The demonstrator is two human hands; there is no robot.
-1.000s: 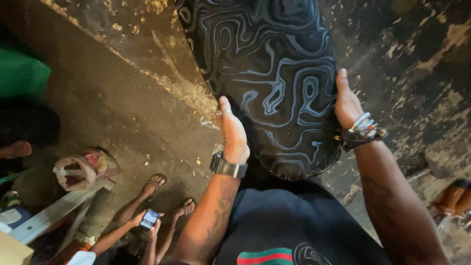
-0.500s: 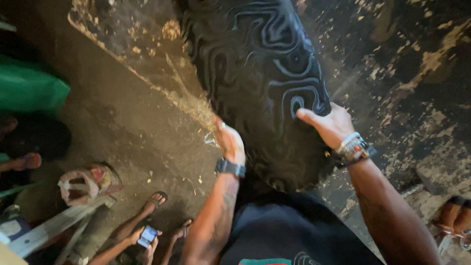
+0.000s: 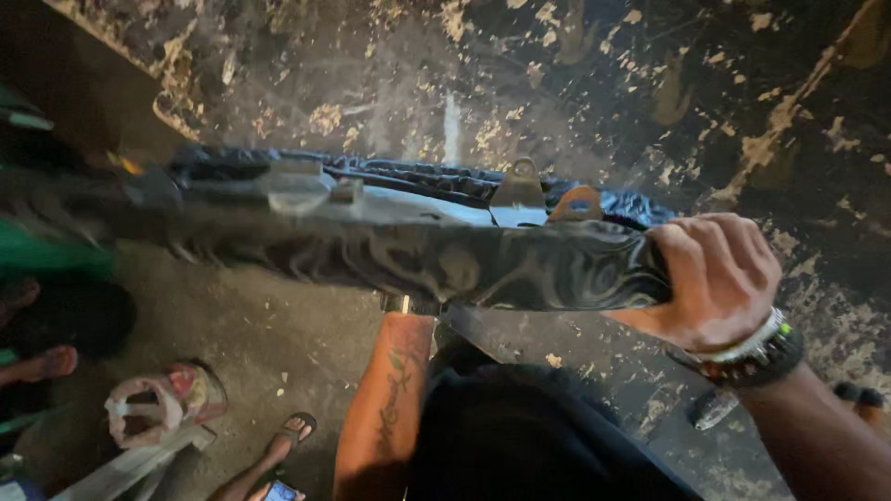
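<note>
Black swirl-patterned panel (image 3: 445, 260): held edge-on, level across the view, above the stained concrete floor (image 3: 650, 83).
Right hand (image 3: 715, 278): clenched over the panel's right end.
Left hand: hidden behind the panel; grip cannot be told.
Left forearm (image 3: 385, 399): rises under the panel's middle.

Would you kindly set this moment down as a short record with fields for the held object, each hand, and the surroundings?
Held object: long black panel with a grey swirl pattern, lying roughly level across the view, its underside with metal brackets facing up; left end blurred.
Right hand: the right hand is closed around the panel's right end; beaded bracelets on the wrist.
Left hand: hidden behind the panel; only the tattooed forearm shows, reaching up to it.
Ground: dark, stained floor flecked with pale patches.
Nearby: another person's sandalled foot at lower left.
</note>
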